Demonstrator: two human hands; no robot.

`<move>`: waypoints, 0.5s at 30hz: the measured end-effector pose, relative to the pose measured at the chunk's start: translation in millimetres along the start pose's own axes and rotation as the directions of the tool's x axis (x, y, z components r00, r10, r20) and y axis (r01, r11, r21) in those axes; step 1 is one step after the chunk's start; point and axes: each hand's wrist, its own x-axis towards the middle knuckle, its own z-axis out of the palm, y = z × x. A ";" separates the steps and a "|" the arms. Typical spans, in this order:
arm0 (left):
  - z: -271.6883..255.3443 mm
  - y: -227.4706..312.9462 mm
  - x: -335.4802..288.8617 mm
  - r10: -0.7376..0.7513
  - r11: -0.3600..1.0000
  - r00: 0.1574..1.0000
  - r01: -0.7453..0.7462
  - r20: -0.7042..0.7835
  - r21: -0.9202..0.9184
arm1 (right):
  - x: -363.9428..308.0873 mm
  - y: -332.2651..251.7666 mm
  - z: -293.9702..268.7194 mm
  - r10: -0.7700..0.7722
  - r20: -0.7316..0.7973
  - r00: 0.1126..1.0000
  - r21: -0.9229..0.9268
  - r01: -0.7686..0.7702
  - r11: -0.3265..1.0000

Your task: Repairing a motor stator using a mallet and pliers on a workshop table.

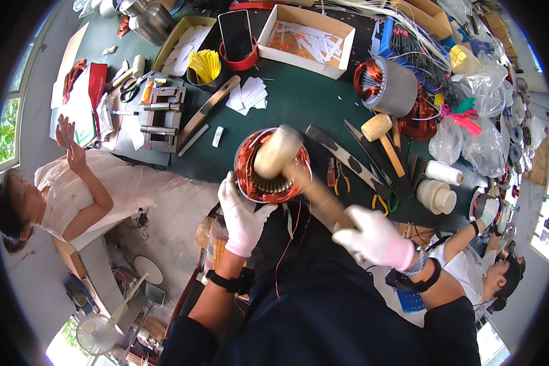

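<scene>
A motor stator wound with copper wire [248,178] stands at the table's near edge, right in front of me. My left hand [243,218], in a white glove, grips its near left side, with the thumb along the near rim. My right hand [372,236], gloved as well, is closed round the handle of a wooden mallet [277,154]. The mallet head is blurred and hangs over the stator, hiding part of the windings; whether it touches them I cannot tell. A thin red wire [294,229] trails from the stator toward me.
Right of the stator lie pliers [343,178], long flat tools [346,157] and another mallet [381,137]. A second stator [391,86] stands beyond them. Paper slips [247,96], a metal fixture [163,119] and a box [307,39] lie farther back. Other people are at left and right.
</scene>
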 end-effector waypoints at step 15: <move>-31.6 25.0 14.7 -0.051 0.957 0.998 0.060 0.037 -0.283 | 9.7 47.4 -7.3 -0.098 -0.390 0.916 0.342 0.243 0.908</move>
